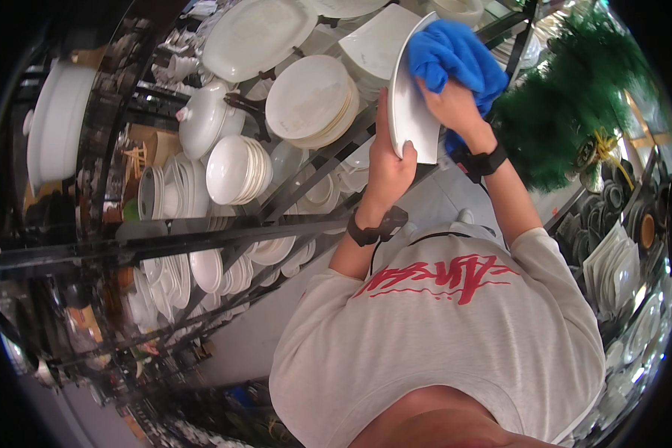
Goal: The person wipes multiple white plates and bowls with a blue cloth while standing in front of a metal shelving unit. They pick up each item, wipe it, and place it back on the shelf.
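A white curved dish (pixel 411 115) is held up on edge in front of me, over the shelf's edge. My left hand (pixel 391 159) grips its near lower end, the thumb on the inner face and the other fingers mostly hidden behind. In my right hand (pixel 453 109) is a bunched blue cloth (pixel 453 59), pressed against the inner face toward the far end. Part of the cloth hangs down past my wrist. Just beyond the dish, a similar white square dish (pixel 378 45) rests on the shelf.
White plates (pixel 308 98) sit stacked on the glass shelf, beside stacked bowls (pixel 235 171), a lidded tureen (pixel 210 120) and an oval platter (pixel 257 36). A black metal shelf rail (pixel 201 232) runs at left. Green tinsel-like foliage (pixel 565 106) stands close to my right arm. Square plates (pixel 613 269) fill a right-hand shelf.
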Demonstrator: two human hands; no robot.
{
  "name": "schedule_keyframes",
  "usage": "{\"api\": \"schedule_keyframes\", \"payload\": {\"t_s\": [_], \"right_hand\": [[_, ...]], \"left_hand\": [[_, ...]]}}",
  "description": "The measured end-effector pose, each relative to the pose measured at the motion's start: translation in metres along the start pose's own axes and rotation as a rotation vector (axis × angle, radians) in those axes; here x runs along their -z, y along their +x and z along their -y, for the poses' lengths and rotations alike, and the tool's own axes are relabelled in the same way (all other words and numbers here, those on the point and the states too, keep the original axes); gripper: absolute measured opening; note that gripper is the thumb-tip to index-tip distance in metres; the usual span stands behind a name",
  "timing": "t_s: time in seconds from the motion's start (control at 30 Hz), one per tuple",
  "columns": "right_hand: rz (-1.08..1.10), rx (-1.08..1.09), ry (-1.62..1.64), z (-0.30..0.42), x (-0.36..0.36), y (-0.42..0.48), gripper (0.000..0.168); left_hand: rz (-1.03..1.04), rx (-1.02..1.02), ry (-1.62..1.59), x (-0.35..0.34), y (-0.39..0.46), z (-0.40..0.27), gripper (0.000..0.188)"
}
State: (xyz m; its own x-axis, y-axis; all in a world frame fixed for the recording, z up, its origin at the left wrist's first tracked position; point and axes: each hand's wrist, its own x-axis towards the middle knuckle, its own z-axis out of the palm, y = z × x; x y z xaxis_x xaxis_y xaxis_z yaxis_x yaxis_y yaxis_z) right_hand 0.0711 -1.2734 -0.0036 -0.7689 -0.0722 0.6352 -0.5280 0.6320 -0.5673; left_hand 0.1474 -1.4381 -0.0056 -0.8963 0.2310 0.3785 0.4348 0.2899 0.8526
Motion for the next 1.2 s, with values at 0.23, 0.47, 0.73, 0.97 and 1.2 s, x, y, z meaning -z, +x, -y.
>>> {"api": "schedule_keyframes", "payload": {"t_s": [0.23, 0.47, 0.73, 0.97, 1.2], "right_hand": [[-0.262, 0.033, 0.117, -0.025, -0.033, -0.024, 0.031], [0.083, -0.426, 0.627, -0.028, -0.002, -0.020, 0.037], [-0.089, -0.719, 1.067, 0.005, -0.029, -0.039, 0.037], [0.017, -0.439, 0.807, 0.004, -0.023, -0.040, 0.016], [-0.292, -0.424, 0.700, 0.004, -0.024, -0.030, 0.020]], "left_hand": [[-0.127, 0.016, -0.152, 0.020, -0.011, 0.001, 0.057], [-0.159, 0.260, -0.514, 0.074, -0.010, -0.004, 0.036], [-0.323, 0.201, -0.611, 0.058, -0.014, -0.005, 0.062], [-0.240, 0.299, -0.695, 0.077, -0.033, 0.018, 0.052], [-0.242, 0.326, -0.698, 0.078, -0.026, 0.006, 0.051]]}}
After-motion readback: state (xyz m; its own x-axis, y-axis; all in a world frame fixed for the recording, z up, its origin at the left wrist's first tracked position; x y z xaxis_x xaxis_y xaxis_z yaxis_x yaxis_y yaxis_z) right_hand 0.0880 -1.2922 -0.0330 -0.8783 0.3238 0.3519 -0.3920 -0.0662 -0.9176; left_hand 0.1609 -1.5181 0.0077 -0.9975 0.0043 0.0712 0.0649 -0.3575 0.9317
